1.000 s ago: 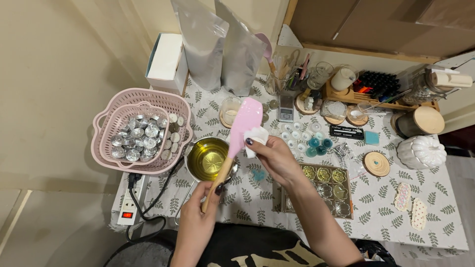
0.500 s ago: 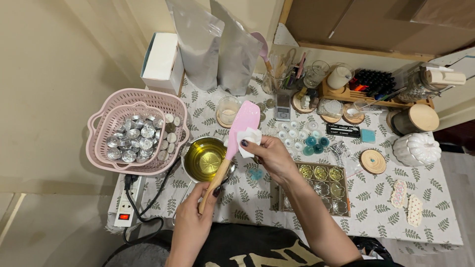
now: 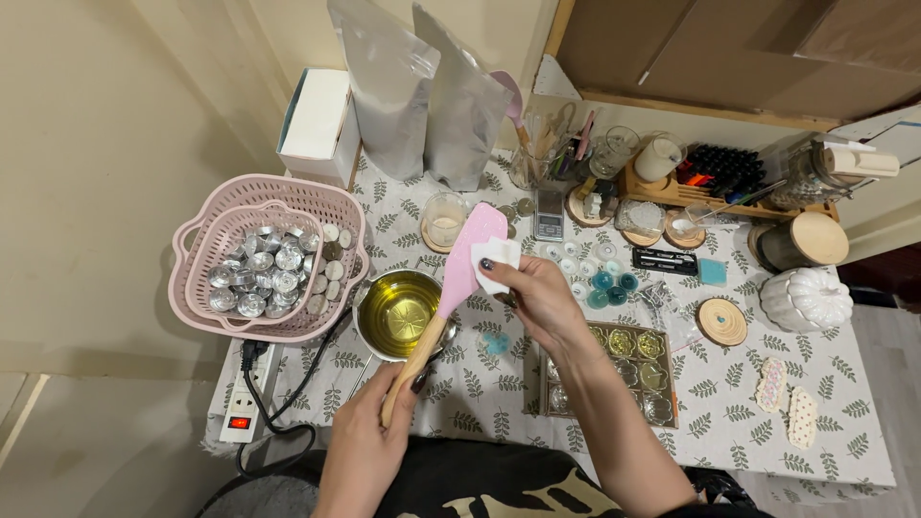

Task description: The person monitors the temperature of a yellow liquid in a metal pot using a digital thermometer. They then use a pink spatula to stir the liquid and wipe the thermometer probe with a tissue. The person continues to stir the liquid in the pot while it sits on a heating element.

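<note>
Left hand: the left hand [image 3: 369, 436] holds the wooden handle of the pink spatula [image 3: 451, 288] near its lower end; the fingers are wrapped around it and closed.
Right hand: the right hand [image 3: 537, 299] presses a small white wipe [image 3: 497, 264] against the spatula blade; thumb and fingers pinch the wipe.
Spatula place: it stands tilted between the two hands, with the blade above the right fingers and the handle crossing over the rim of the small metal pot [image 3: 398, 314].
Pot: it holds clear yellow liquid, probably melted wax or oil, and stands just left of the right fingers, above the left fingers.
Risk, drip: residue from the blade can fall on the leaf-printed cloth of the counter [image 3: 729, 403], because the blade is not over the pot.
Risk, knock: the handle passes close over the pot rim, so a strong rubbing push can tip the pot and spill the liquid toward the power strip [image 3: 246, 408] below left.
Risk, wipe: the wipe is small, so the fingers can touch the residue.
Hidden: the face of the blade under the wipe is not visible, so I cannot tell how clean it is.
Hard to see: the pink basket [image 3: 269, 254] holds small metal cups, but their inside is too small to judge; the mold tray [image 3: 614, 374] right of the hands is partly covered by the right forearm.
</note>
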